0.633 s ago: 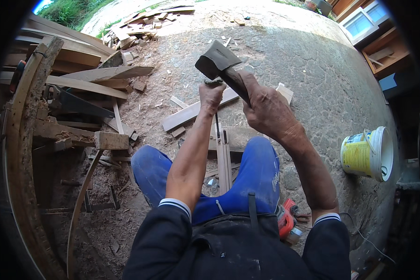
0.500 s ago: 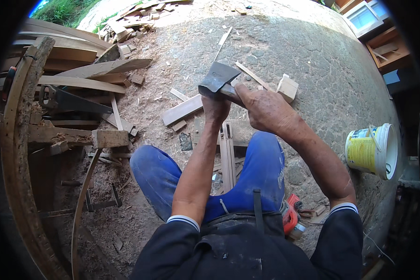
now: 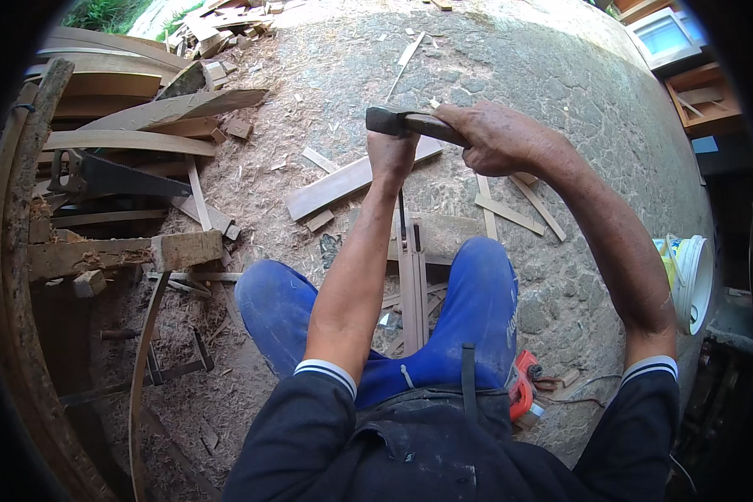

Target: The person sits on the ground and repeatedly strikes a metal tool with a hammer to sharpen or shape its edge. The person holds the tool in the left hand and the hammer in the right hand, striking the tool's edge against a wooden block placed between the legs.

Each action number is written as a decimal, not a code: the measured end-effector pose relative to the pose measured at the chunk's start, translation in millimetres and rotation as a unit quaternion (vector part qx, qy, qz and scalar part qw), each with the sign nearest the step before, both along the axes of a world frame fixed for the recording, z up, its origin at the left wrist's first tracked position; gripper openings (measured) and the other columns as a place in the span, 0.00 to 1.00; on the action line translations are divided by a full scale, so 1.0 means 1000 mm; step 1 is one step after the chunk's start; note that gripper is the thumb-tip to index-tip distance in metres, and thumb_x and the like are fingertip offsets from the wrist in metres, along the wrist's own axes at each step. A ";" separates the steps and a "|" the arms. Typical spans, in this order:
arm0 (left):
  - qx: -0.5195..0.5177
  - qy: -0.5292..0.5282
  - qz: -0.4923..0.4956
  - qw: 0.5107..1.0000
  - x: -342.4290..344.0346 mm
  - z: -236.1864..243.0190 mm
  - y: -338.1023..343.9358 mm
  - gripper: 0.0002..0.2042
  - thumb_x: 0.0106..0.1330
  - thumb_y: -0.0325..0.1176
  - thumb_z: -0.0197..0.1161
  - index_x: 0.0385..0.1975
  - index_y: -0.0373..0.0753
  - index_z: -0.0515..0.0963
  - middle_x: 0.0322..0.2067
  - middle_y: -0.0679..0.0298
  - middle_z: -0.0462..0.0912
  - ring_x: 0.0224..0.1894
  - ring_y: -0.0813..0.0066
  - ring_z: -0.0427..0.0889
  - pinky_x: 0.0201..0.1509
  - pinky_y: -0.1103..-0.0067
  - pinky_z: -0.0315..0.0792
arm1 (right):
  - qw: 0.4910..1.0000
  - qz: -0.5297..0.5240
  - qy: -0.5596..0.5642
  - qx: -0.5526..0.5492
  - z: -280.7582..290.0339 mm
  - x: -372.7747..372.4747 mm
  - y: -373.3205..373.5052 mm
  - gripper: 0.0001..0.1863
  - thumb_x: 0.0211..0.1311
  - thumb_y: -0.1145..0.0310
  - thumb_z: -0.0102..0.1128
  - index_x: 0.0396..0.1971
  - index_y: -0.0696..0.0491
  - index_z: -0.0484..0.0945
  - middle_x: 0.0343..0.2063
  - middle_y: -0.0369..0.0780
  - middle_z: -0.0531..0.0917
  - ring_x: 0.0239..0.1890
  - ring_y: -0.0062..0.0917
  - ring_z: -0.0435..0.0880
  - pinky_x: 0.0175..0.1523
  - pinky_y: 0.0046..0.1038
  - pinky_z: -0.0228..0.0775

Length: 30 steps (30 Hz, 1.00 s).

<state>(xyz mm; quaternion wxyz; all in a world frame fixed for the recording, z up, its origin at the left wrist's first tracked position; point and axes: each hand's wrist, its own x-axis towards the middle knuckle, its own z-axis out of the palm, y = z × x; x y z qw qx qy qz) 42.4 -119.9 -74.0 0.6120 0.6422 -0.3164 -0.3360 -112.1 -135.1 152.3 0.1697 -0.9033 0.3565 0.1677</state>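
Looked onto a cracked grey floor (image 3: pixel 598 134), strewn with shavings (image 3: pixel 255 171) at left, sunlit along the far edge; took in a pale-framed window (image 3: pixel 663 38) near brown wooden shelving (image 3: pixel 711 120) at upper right, greenery (image 3: pixel 100 12) at upper left.

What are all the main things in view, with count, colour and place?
Metal-headed wooden-handled hatchet: 1, grey-brown, upper middle
Slim metal rod: 1, dark, below hatchet
Long grooved wood: count unclear, brown, centre
Toothed handsaw: 1, dark-bladed, left
Wooden boards: many, brown, mostly left
Round plastic bucket: 1, white-yellow, right
Partly hidden tool: 1, red, lower right
Glazed window frame: 1, white, upper right
Left hand: 1, bare, around rod
Right hand: 1, bare, gripping hatchet
Trousered legs: 2, blue, lower middle
Sleeves: 2, black, bottom
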 end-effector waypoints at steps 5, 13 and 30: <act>0.089 -0.030 -0.017 0.995 0.004 -0.011 -0.023 0.08 0.60 0.31 0.69 0.22 0.38 0.79 0.17 0.68 0.77 0.14 0.81 0.73 0.15 0.78 0.64 | 0.991 -0.056 -0.109 -0.050 -0.003 0.017 -0.020 0.23 0.57 0.81 0.51 0.54 0.56 0.73 0.30 0.49 0.85 0.35 0.39 0.87 0.40 0.44 0.80; 0.041 0.001 -0.012 0.999 0.006 -0.033 -0.021 0.07 0.59 0.32 0.69 0.26 0.37 0.80 0.20 0.64 0.81 0.17 0.76 0.78 0.22 0.75 0.72 | 0.998 0.046 0.049 0.019 -0.005 0.039 -0.025 0.23 0.57 0.83 0.54 0.54 0.52 0.75 0.29 0.42 0.83 0.30 0.30 0.84 0.32 0.36 0.77; 0.013 -0.127 0.052 0.990 -0.012 -0.004 0.009 0.11 0.58 0.36 0.69 0.33 0.33 0.83 0.30 0.53 0.88 0.36 0.61 0.90 0.43 0.69 0.79 | 0.996 -0.070 -0.047 0.014 -0.034 0.003 -0.022 0.23 0.55 0.81 0.51 0.53 0.51 0.73 0.29 0.45 0.84 0.32 0.31 0.85 0.35 0.37 0.77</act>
